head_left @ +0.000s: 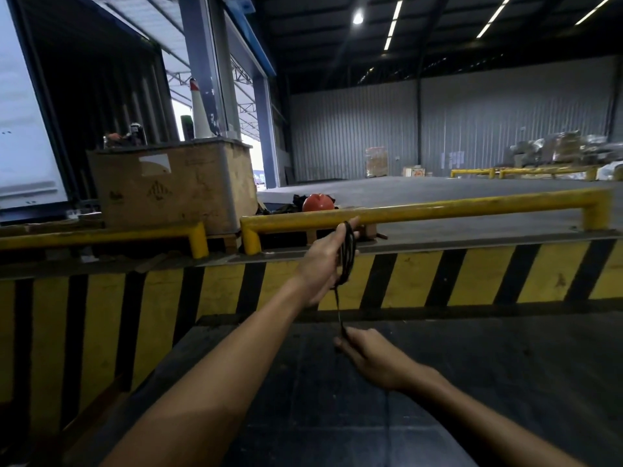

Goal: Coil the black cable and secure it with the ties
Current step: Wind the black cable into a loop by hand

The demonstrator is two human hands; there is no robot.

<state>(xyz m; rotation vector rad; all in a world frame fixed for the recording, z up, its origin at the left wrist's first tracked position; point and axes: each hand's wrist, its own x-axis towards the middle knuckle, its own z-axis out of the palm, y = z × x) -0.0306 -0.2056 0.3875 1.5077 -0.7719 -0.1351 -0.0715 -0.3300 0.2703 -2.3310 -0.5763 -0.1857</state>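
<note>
Black loops of the cable [347, 254] hung bunched in the left hand [322, 264], just above the centre of the frame, the fingers closed round the top of the coil with the loops dangling past the palm. From the bottom of that bundle a single strand ran straight down to the right hand [365, 353], lower centre, which was pinched shut on the free length just above a dark platform [472, 382]. The line between the two hands looked taut.

The coiling seemed well along but unfinished, and I saw no ties anywhere. The risk, as I judged it, lay in that grip: the loops were held only by curled fingers, so a hard tug from the lower hand could drag a turn loose or tighten the coil into a tangle. Reaching for a tie would also mean letting one hand go, and the bundle might spring open.

Behind the hands ran a yellow rail [438, 210] over a black-and-yellow striped wall [472, 274]. A red rounded object [318, 202] sat beyond the rail. At middle left stood a big cardboard-clad crate [175, 187]; what it held was hidden, though bottles and a cone-like thing stood on its top.
</note>
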